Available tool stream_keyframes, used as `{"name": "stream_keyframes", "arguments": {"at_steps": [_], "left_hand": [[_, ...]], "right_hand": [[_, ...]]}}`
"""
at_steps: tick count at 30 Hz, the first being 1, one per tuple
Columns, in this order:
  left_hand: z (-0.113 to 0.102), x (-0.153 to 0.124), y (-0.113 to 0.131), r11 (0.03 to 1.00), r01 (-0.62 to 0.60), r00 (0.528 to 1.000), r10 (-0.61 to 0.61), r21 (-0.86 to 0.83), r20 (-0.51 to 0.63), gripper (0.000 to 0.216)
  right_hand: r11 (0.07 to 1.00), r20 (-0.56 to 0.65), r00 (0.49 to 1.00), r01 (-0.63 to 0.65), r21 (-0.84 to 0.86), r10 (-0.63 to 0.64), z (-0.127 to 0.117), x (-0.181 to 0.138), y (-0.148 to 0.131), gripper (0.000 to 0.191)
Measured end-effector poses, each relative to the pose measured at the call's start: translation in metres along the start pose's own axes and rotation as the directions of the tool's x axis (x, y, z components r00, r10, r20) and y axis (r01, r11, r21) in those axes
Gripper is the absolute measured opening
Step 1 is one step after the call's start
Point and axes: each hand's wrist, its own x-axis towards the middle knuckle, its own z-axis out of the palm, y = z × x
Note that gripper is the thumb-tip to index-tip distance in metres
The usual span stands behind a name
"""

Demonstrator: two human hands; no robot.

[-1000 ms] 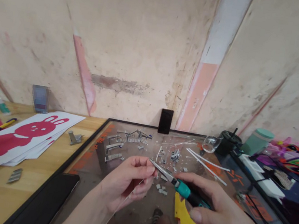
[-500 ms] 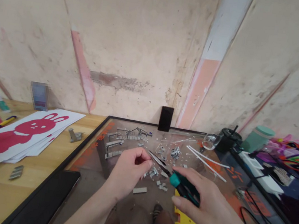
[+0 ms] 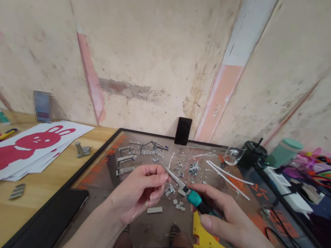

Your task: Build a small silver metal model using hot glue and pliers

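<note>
My left hand (image 3: 143, 187) is closed in a pinch above the glass tabletop, on what looks like a thin pale strand (image 3: 172, 158) rising past the fingertips. Needle-nose pliers (image 3: 194, 197) with teal and black handles lie in the grip of my right hand (image 3: 229, 216). Their narrow jaws point left and reach the fingertips of my left hand; whether they bite on the strand I cannot tell. Small grey pieces (image 3: 180, 205) lie scattered below and beyond the hands. Farther back left stands a row of grey linked pieces (image 3: 127, 158).
Below my right hand lies a yellow glue gun (image 3: 212, 247). White strips (image 3: 229, 177), a clear cup (image 3: 233, 155) and a black phone (image 3: 183, 131) are toward the back. A dark tablet (image 3: 58, 216) and rabbit-printed paper (image 3: 74, 129) lie left; cables and a power strip (image 3: 289, 192) right.
My left hand has turned, showing more of its curled fingers, and the pale strand now shows above them. The pliers' handles look closer together. More of the glue gun is visible.
</note>
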Motion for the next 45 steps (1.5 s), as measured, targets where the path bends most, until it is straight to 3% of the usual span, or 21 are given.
{"name": "stream_keyframes", "arguments": {"at_steps": [3, 7, 15, 26, 29, 39, 45], "left_hand": [[-0.0008, 0.0001, -0.0012, 0.999, 0.036, 0.997, -0.034, -0.034, 0.064, 0.021], [0.0002, -0.0018, -0.0013, 0.999, 0.031, 0.998, -0.03, -0.016, 0.063, 0.021], [0.0046, -0.0034, 0.0002, 0.991, -0.054, 0.995, 0.064, 0.124, -0.072, 0.015], [0.0047, -0.0016, -0.0022, 0.974, -0.059, 0.986, 0.091, 0.217, -0.143, 0.015], [0.0039, -0.0012, -0.0027, 0.98, -0.077, 0.983, 0.106, 0.184, -0.15, 0.015], [0.002, -0.0015, 0.0018, 0.998, -0.039, 0.995, 0.035, -0.043, -0.094, 0.018], [0.0001, -0.0008, 0.0002, 0.998, -0.047, 0.996, 0.043, -0.048, -0.073, 0.016]], "right_hand": [[0.999, 0.025, 1.0, -0.004, 0.04, 0.003, -0.0038, -0.0014, -0.0012, 0.047], [0.998, 0.004, 1.0, -0.015, 0.059, 0.015, -0.005, -0.0012, -0.004, 0.05], [0.996, -0.041, 0.999, 0.01, -0.085, -0.013, -0.0058, -0.0011, 0.0011, 0.048], [0.975, -0.046, 0.999, 0.008, -0.221, -0.019, -0.0023, 0.0001, -0.0033, 0.046], [0.962, -0.057, 0.998, -0.009, -0.274, -0.007, -0.0021, -0.0006, -0.0015, 0.048], [0.978, -0.011, 1.0, 0.016, -0.206, -0.018, -0.0048, -0.001, 0.0017, 0.046], [0.97, -0.04, 0.999, 0.008, -0.244, -0.018, -0.0054, -0.0004, -0.0007, 0.05]]}}
